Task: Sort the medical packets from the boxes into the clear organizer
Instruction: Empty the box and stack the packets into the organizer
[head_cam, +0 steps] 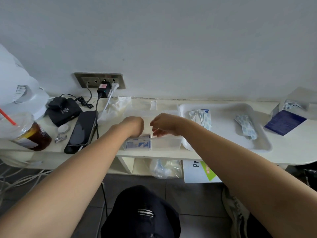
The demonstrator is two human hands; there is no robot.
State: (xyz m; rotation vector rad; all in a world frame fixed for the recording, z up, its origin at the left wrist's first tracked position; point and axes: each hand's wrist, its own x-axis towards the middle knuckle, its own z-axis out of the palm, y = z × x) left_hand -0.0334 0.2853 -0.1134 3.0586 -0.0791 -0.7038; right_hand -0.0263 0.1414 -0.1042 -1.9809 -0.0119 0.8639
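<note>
Working at the table (291,148) with the tray (223,121) in easy reach, we held both hands over the organizer (168,143), left hand (133,125) dipping onto its packets (139,144), right hand (164,125) loosely curled; we could not tell what either gripped.

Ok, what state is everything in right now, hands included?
Organizer: open-topped, packets stacked in its front-left compartment.
Left hand: down on those packets, grip hidden.
Right hand: over the organizer, fingers curled; a hold is unclear.
Tray: two loose piles lying in it.
Box: open, flap folded out.
Phone: face up, screen dark.
Cup: lidded, straw in.
</note>
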